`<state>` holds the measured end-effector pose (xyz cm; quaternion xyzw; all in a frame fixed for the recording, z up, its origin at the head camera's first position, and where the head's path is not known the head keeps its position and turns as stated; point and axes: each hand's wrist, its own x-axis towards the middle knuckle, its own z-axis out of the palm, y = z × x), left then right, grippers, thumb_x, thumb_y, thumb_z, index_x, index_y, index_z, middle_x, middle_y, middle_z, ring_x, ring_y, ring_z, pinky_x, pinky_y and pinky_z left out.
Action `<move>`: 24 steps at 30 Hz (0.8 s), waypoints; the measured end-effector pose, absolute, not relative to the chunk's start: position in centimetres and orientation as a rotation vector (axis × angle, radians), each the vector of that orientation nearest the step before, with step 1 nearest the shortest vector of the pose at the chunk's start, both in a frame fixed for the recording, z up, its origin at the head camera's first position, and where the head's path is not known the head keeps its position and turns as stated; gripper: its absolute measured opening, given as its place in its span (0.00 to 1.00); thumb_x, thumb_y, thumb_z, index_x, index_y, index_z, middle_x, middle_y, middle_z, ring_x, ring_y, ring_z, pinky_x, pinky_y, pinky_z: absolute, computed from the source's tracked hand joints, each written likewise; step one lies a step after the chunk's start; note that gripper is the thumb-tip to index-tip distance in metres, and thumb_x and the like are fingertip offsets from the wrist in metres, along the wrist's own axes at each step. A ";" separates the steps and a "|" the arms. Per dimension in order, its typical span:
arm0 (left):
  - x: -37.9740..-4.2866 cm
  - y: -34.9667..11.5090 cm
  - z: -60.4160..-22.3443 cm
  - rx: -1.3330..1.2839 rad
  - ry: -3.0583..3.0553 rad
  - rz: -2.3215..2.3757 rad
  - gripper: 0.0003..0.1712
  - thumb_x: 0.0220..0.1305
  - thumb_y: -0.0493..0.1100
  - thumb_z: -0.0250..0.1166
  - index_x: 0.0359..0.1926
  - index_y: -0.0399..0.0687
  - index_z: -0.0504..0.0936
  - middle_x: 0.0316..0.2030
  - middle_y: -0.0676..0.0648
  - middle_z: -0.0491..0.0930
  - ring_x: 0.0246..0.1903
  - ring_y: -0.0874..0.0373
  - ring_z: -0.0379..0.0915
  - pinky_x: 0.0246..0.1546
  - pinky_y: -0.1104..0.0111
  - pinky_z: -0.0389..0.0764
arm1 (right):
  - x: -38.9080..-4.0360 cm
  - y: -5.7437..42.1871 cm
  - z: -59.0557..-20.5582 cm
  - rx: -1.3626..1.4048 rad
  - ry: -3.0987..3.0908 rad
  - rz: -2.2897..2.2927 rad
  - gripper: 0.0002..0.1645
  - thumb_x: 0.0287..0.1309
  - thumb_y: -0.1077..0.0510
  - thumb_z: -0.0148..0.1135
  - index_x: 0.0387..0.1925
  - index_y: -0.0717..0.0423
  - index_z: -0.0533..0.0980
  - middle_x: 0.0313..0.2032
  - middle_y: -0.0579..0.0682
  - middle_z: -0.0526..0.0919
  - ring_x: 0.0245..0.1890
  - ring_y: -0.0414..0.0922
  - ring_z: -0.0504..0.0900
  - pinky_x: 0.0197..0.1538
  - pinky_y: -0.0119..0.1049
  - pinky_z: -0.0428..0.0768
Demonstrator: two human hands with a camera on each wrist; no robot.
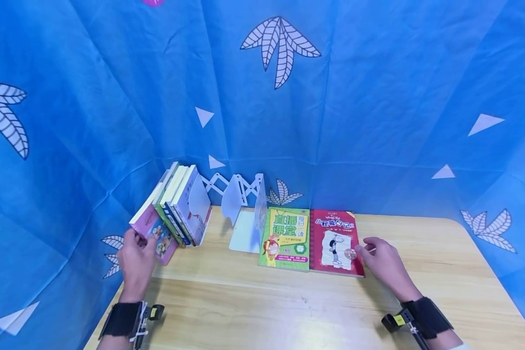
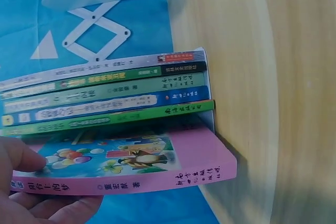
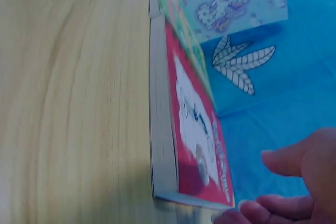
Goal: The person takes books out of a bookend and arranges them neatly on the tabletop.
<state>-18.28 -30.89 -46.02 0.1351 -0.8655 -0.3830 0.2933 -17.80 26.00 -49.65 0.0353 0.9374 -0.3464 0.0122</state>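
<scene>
My left hand [image 1: 136,266] pinches a pink book [image 1: 169,249], with the thumb on its illustrated cover and the fingers under its spine in the left wrist view. That book leans outward at the left end of a row of upright books [image 2: 105,98]. An expandable white bookend [image 1: 232,201] holds the row on its left side. My right hand [image 1: 386,265] is beside the right edge of a red book [image 1: 319,243] lying flat, its thumb and fingers apart in the right wrist view with nothing gripped between them.
A green and yellow book [image 1: 284,245] lies flat to the left of the red one, close by the bookend's right panel [image 1: 260,209]. Blue patterned cloth [image 1: 376,121] hangs behind and beside the wooden table [image 1: 280,311]. Each wrist wears a black strap [image 1: 428,316] with a camera.
</scene>
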 end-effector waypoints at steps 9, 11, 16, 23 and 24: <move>-15.4 -31.4 -44.9 0.363 -2.295 -0.956 0.21 0.69 0.33 0.61 0.61 0.29 0.74 0.54 0.24 0.82 0.49 0.29 0.84 0.32 0.99 0.62 | -16.3 24.8 -48.8 0.056 2.902 -1.148 0.33 0.70 0.47 0.66 0.63 0.68 0.75 0.45 0.58 0.87 0.44 0.51 0.87 0.43 0.40 0.87; -14.7 -31.5 -44.5 0.380 -2.302 -0.929 0.22 0.69 0.34 0.62 0.61 0.30 0.74 0.54 0.24 0.82 0.49 0.28 0.84 0.31 1.00 0.62 | -16.1 24.7 -48.7 0.037 2.898 -1.157 0.35 0.69 0.44 0.67 0.63 0.67 0.75 0.45 0.57 0.87 0.45 0.50 0.87 0.44 0.41 0.88; -12.7 -31.3 -43.2 0.376 -2.286 -0.863 0.22 0.67 0.32 0.64 0.60 0.29 0.74 0.53 0.24 0.83 0.47 0.26 0.84 0.33 0.93 0.76 | -15.4 24.5 -48.5 0.010 2.856 -1.207 0.37 0.68 0.40 0.66 0.63 0.66 0.75 0.46 0.54 0.87 0.45 0.48 0.87 0.44 0.32 0.87; -10.5 -30.6 -40.9 0.340 -2.208 -0.836 0.22 0.66 0.32 0.67 0.58 0.26 0.77 0.50 0.22 0.83 0.37 0.99 0.67 0.34 1.00 0.66 | -14.8 24.1 -47.8 -0.003 2.850 -1.253 0.34 0.67 0.47 0.69 0.64 0.66 0.75 0.45 0.56 0.87 0.44 0.49 0.89 0.40 0.27 0.86; -10.2 -30.5 -40.6 0.349 -2.208 -0.837 0.22 0.66 0.33 0.67 0.58 0.27 0.77 0.50 0.22 0.83 0.36 1.04 0.57 0.34 1.00 0.66 | -14.7 24.0 -47.7 -0.008 2.855 -1.249 0.33 0.67 0.48 0.69 0.64 0.66 0.75 0.44 0.56 0.87 0.43 0.49 0.88 0.40 0.27 0.86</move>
